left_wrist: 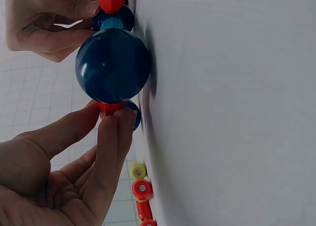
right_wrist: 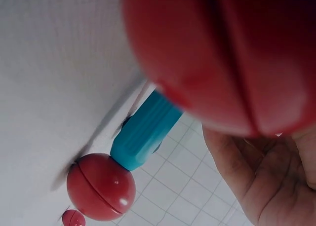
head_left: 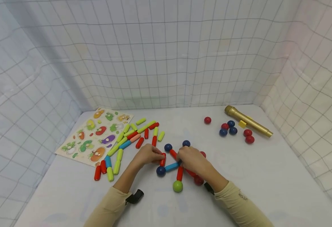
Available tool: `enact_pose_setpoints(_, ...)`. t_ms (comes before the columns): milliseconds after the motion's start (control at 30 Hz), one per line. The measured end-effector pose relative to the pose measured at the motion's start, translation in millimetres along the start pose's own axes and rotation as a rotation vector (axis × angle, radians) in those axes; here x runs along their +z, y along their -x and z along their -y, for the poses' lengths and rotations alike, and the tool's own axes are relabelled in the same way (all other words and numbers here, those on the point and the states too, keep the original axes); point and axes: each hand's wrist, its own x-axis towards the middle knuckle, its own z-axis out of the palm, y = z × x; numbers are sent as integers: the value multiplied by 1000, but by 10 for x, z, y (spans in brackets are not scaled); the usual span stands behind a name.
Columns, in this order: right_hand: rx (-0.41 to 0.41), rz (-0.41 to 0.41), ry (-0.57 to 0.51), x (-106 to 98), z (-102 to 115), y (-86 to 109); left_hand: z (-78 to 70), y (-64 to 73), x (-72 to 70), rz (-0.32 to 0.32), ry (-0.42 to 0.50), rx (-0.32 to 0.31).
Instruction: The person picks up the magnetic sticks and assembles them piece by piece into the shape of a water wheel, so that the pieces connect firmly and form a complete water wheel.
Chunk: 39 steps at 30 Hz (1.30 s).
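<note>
My left hand (head_left: 148,155) pinches a short red rod (head_left: 162,160) between thumb and fingers. One end of that rod meets a dark blue ball (head_left: 161,171), and a light blue rod (head_left: 171,166) runs from this ball to the middle of a star-like build. There my right hand (head_left: 193,159) grips the central dark blue ball (left_wrist: 127,19), mostly hidden from above. Red rods (head_left: 180,173) spread from the centre, one ending in a green ball (head_left: 177,186). A large red ball (right_wrist: 217,53) fills the right wrist view, joined by a blue rod (right_wrist: 145,132) to another red ball (right_wrist: 101,186).
Loose yellow-green, red and blue rods (head_left: 117,162) lie at the left, beside a vegetable picture sheet (head_left: 79,146). Loose red and blue balls (head_left: 223,132) and a gold toy microphone (head_left: 249,121) lie at the back right. Gridded white cloth walls (head_left: 166,63) enclose the table.
</note>
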Motion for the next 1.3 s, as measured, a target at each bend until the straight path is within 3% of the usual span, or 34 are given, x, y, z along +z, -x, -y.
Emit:
enact_pose_setpoints(300,-51,13,3,-12,-33,6,-71,-92,4,-12,-33,3)
enact_pose_setpoints(467,-69,26,-9,-29,-34,-6,-64,-122,-70,-18,-62,19)
enact_pose_setpoints(533,-81,30,-19,-35,-32,-11,-58,-150,-129,-75,-98,15)
enact_pose_setpoints(700,-111,36,-17,-18,-41,-12,-104,-319,-213,-313,-305,-10)
enact_pose_setpoints(767,-112,32,0,-3,-50,-10,-143,-407,-201,-350,-409,-16)
enact_pose_setpoints(967,-69,-16,7,38,-74,-18,-211,-560,-131,-342,-625,-44)
enact_pose_setpoints(1300,50,-56,-19,-1,-121,-38,-204,-555,-157,-341,-697,-53)
